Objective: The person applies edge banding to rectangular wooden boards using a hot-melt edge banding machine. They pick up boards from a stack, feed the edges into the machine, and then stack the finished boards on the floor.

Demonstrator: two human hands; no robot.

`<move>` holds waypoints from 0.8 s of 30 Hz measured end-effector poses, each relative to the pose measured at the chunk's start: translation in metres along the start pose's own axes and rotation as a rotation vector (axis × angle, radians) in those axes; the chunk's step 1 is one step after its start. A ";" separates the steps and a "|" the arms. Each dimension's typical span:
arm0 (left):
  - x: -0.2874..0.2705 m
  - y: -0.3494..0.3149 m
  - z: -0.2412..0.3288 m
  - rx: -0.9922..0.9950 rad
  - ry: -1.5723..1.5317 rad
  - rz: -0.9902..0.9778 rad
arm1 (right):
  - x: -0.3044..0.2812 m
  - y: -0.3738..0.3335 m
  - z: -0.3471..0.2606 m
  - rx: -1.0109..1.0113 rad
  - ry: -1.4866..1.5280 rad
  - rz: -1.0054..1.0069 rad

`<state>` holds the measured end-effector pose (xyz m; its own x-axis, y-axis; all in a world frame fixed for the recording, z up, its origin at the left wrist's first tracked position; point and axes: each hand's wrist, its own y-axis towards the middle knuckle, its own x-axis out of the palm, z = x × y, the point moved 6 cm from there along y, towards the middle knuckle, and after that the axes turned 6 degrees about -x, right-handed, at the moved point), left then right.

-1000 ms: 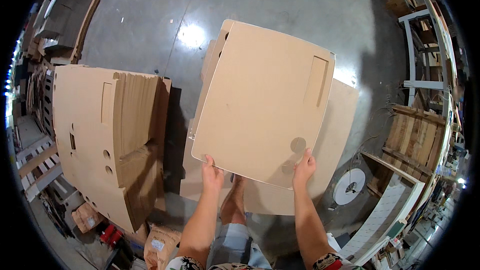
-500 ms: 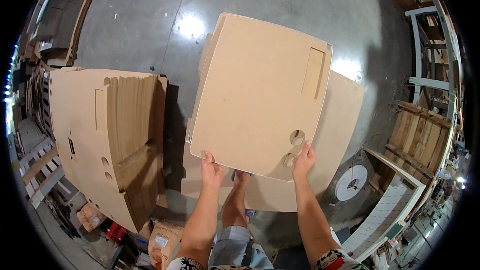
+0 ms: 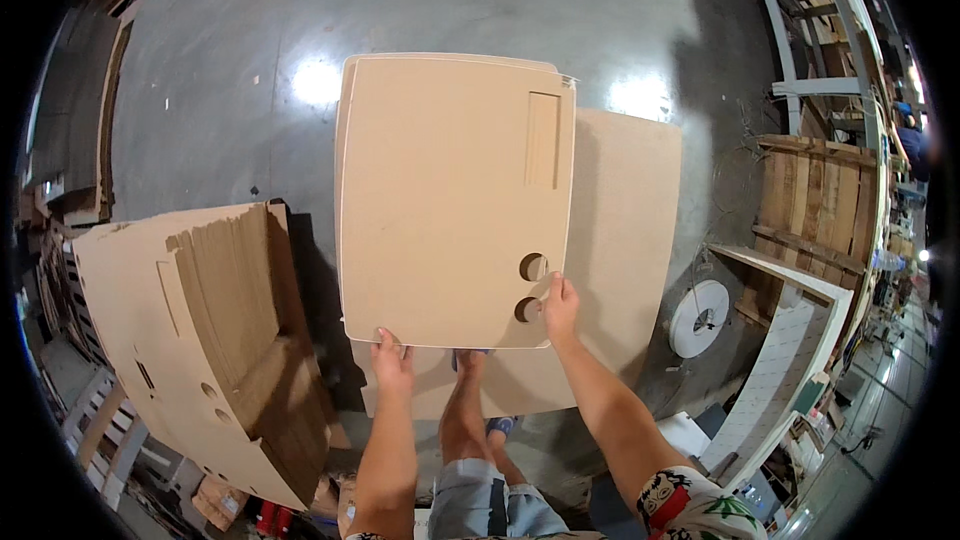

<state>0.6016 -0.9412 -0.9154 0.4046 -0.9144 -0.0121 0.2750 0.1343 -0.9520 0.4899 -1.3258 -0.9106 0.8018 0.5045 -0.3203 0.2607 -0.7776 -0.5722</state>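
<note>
A flat tan fibreboard panel (image 3: 440, 190) with rounded corners lies in front of me. It has two round holes near its lower right corner and a long rectangular recess at its upper right. My left hand (image 3: 393, 365) grips its near edge toward the left, fingertips at the edge. Around the right edge, beside the two holes, my right hand (image 3: 561, 310) is closed. Edges of at least one similar panel peep out beneath, at the far and left sides. A larger plain tan board (image 3: 630, 220) lies under them.
At the left stands a tall stack of similar cut panels (image 3: 120, 290). A white roll (image 3: 698, 318) lies on the floor at the right, near a wooden slatted pallet (image 3: 810, 202) and a white-framed panel (image 3: 765, 420). A grey frame (image 3: 790, 40) stands farther back.
The panel has turned slightly anticlockwise and now sits squarer over the one beneath. Both hands have kept their grip on it. The whole view has shifted.
</note>
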 end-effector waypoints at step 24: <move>-0.013 0.038 -0.010 -0.023 0.450 0.054 | -0.029 0.043 0.044 0.080 -0.145 -0.112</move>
<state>0.5978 -0.9279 -0.9543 -0.0027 -0.9820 -0.1890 0.2421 0.1827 -0.9529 0.4542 -1.3571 -0.9590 0.6831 0.6394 -0.3529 0.2961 -0.6842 -0.6665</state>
